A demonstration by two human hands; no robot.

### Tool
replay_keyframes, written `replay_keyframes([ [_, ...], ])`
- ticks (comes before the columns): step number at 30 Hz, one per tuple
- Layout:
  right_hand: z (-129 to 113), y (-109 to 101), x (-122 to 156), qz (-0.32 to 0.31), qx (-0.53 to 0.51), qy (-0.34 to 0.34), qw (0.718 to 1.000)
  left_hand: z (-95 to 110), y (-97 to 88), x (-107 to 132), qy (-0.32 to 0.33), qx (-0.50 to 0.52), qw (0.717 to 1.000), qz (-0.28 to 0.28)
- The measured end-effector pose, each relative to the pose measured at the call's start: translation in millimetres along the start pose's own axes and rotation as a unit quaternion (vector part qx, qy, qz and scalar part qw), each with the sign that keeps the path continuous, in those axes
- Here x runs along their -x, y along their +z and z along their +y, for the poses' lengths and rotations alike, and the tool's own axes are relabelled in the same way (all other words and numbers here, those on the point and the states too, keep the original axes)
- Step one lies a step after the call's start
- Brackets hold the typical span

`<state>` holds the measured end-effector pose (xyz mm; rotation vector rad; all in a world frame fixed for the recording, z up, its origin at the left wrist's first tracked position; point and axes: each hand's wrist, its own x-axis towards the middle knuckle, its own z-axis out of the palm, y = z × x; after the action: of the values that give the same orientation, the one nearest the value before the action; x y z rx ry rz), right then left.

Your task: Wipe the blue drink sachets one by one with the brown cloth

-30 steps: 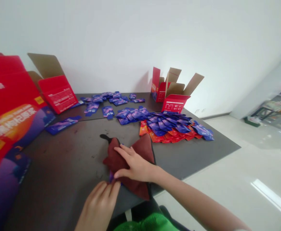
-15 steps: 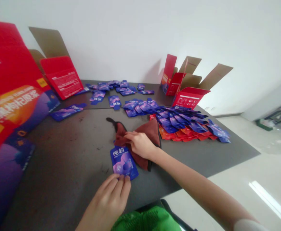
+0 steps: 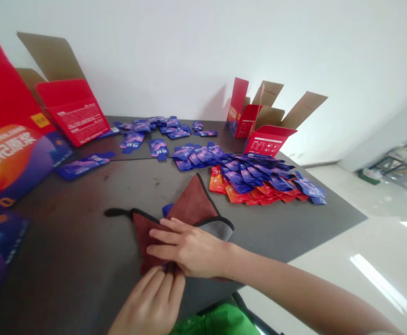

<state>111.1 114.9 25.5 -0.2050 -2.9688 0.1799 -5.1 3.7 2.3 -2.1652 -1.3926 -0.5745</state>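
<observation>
A dark red cloth [image 3: 192, 204] with a black hem lies on the grey table [image 3: 84, 223] in front of me. My right hand [image 3: 189, 246] lies flat on it with the fingers stretched out, pressing it down. My left hand [image 3: 150, 302] is at the cloth's near edge, fingers pressed together where a blue sachet runs under the cloth. Only the far tip of the blue sachet [image 3: 167, 209] shows beyond the cloth.
A pile of blue and orange sachets [image 3: 259, 181] lies to the right, with more blue ones [image 3: 161, 130] at the back. An open red carton [image 3: 266, 125] stands behind the pile. Large red cartons [image 3: 11, 139] stand at the left. The table edge drops to a shiny floor at right.
The cloth was drawn toward me over the blue sachet, which lay uncovered half a second ago. My right hand went from bunching the cloth to lying flat on it.
</observation>
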Motion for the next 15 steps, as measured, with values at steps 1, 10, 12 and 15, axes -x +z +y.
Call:
replay_keyframes([
  [1, 6.6, 3.3, -4.4, 0.0, -0.002, -0.015, 1.0, -1.0, -0.2, -0.3, 0.003, -0.004, 1.0, -0.003],
  [10, 54.2, -6.0, -52.5, 0.079, -0.011, 0.116, 0.99, -9.4, 3.9, 4.3, -0.013, 0.059, 0.998, 0.008],
  [12, 43.1, -23.1, -40.0, 0.13, -0.027, 0.116, 0.984, -7.9, 2.8, 5.0, -0.03, 0.054, 0.998, -0.021],
  [15, 12.6, -40.9, -9.4, 0.166, -0.05, 0.058, 0.983, -5.5, 2.0, 6.2, -0.024, 0.044, 0.999, -0.017],
])
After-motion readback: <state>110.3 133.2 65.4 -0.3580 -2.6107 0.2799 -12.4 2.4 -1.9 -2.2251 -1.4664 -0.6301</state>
